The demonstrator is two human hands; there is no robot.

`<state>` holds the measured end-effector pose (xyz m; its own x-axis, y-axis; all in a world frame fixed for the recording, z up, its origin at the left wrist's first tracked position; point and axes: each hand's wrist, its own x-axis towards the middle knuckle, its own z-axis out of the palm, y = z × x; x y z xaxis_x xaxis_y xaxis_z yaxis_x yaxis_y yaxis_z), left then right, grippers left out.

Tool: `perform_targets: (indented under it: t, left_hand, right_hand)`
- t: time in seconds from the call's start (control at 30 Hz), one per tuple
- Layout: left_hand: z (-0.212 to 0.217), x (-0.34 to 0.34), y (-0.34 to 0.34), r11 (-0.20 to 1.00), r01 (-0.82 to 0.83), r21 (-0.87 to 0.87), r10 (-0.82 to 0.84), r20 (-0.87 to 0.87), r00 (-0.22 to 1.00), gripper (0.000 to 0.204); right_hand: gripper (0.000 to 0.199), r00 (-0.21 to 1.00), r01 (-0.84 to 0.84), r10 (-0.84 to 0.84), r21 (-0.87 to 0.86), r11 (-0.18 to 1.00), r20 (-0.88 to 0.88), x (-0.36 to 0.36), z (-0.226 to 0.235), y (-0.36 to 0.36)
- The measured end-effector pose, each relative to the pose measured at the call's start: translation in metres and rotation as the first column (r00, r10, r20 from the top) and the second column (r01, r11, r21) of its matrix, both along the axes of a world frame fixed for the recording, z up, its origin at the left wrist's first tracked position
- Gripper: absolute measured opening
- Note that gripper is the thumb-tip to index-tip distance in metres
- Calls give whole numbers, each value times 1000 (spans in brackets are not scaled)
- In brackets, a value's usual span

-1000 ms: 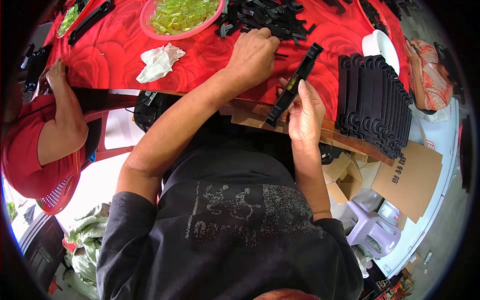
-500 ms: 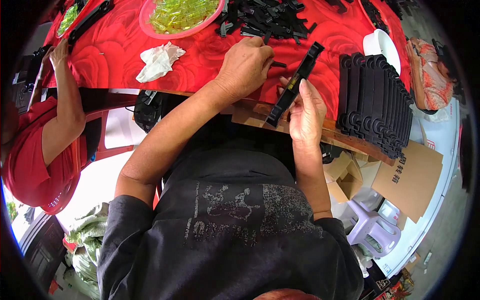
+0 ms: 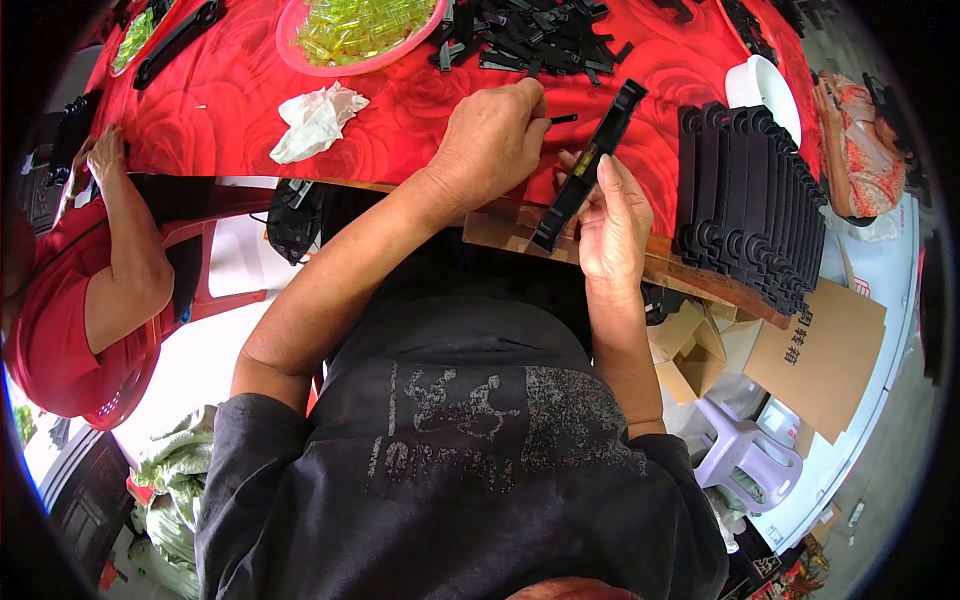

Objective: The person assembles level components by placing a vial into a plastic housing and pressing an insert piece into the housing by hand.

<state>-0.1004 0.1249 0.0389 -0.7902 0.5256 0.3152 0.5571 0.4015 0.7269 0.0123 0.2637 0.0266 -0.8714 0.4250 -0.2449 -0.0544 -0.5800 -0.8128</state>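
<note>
Over the nr edge of the red-clothed tabletop [image 3: 220,130], your R hand [image 3: 613,225] grips a long blk holder [image 3: 612,120], thumb on one side, fingertips round the other. It's held at a slant: far end aimed twd the tabletop's far R corner, nr end over the nr edge. A yellow pc [image 3: 583,163] sits in its trough, approx. midway. Your L hand [image 3: 490,135] is closed, back up, just L of the holder; thumb & fingers pinch a small blk strip [image 3: 565,119], which pokes out twd the holder w/o touching it. Rest of the strip's hidden by your fingers, so can't tell its full shape.

Twd the far edge, beyond your L hand: loose pile of blk strips [image 3: 540,35]. Just L of that, pink basin [image 3: 345,70] w/ clear yellow-green pcs [image 3: 360,30]. Crumpled white tissue [image 3: 318,120] lies nr the nr edge, L of your L hand. By the nr R corner, blk housings [image 3: 750,190] stand in a close row; white bowl [image 3: 778,92] beyond, nr the R edge. Co-worker in red [image 3: 60,330] sits off the L edge, one hand at the tabletop.
</note>
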Motion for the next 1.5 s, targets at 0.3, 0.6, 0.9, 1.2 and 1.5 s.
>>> perform_targets:
  t: [0.3,0.6,0.9,1.2,1.5]
  left_hand:
    - [16,30,-3,985,30,169,-105,456,884,12]
    - [12,38,-1,978,17,206,-114,469,876,11]
    - [11,42,-2,972,12,236,-132,500,856,12]
    - [19,47,-4,974,9,226,-110,440,891,15]
    - [24,47,-3,986,25,166,-85,366,927,18]
  right_hand:
    - [22,998,-67,66,-51,996,-16,3,-4,8]
    - [26,999,-29,26,-73,997,-43,3,-1,4]
    - [28,1000,3,-5,-73,997,-19,3,4,2]
    - [27,999,-35,34,-68,997,-16,4,0,5]
    - [23,999,-37,37,-86,996,-7,5,-2,8]
